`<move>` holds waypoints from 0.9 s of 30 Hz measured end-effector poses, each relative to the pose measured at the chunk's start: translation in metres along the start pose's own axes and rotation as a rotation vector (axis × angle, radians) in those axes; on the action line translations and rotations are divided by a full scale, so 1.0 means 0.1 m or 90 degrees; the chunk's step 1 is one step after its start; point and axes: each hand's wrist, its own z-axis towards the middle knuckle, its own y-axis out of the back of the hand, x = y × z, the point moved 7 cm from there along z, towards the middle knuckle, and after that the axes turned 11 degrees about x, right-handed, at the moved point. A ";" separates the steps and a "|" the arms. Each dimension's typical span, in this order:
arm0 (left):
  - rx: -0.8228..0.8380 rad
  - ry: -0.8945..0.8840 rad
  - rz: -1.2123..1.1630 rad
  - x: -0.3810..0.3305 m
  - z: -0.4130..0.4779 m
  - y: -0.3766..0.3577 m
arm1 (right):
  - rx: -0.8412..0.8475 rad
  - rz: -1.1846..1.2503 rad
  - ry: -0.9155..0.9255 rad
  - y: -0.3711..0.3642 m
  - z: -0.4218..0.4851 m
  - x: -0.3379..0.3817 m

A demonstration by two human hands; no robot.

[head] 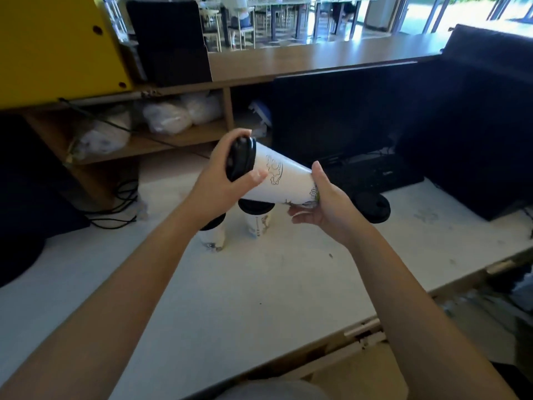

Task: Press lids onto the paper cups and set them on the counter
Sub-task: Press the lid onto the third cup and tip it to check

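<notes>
- Three white paper cups: the tilted cup (285, 180) has the left hand (219, 180) gripping its black plastic lid (240, 158) and the right hand (326, 209) curled round its base.
- Two lidded cups (258, 223) stand on the bench (259, 284) beneath the hands, one partly hidden by the left wrist.

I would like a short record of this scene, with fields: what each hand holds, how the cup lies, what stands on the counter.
left hand: grips the lid on the held cup
right hand: holds that cup's base
held cup: white, tilted, lid end up-left, above the counter
standing cups: two, lidded, upright on counter
spare lids: black, on counter near keyboard
</notes>
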 end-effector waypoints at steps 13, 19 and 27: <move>0.126 0.278 -0.477 0.64 -0.25 -0.02 | -0.031 -0.297 0.132 -0.23 0.01 0.46; 0.100 0.303 -0.479 0.71 -0.27 0.00 | 0.051 -0.347 0.106 -0.31 0.00 0.47; -0.045 0.191 -0.260 0.62 -0.31 0.05 | 0.002 -0.249 -0.053 -0.26 -0.02 0.29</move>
